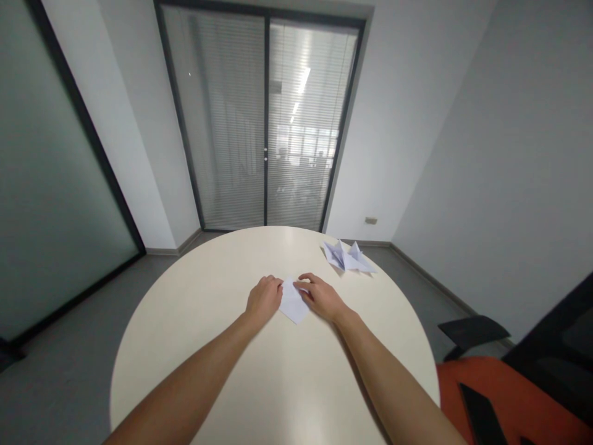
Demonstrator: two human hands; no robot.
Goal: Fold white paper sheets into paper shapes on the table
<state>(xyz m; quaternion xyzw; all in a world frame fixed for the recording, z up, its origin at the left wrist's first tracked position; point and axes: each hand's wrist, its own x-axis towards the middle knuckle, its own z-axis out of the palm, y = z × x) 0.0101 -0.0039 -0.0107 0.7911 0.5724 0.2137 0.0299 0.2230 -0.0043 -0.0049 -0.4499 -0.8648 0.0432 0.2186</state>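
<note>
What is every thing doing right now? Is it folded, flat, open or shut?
Small white paper: folded, flat on the table, pressed between both hands.
Left hand: curled, resting on the paper's left edge.
Right hand: fingertips on the paper's top right edge.
Folded paper figures: finished, points sticking up, untouched near the far right edge.
Round table: upright, bears the papers.
Sliding glass doors: shut, blinds down.
Orange chair: beside the table, unoccupied.

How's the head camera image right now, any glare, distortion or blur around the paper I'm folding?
Head view: wide-angle bending curves the door frame and walls; a ceiling light reflects as a bright streak in the door glass, but no glare on the table; soft, even light; faint shadows beside the forearms; left hand, right hand and the folded paper look sharp.
</note>
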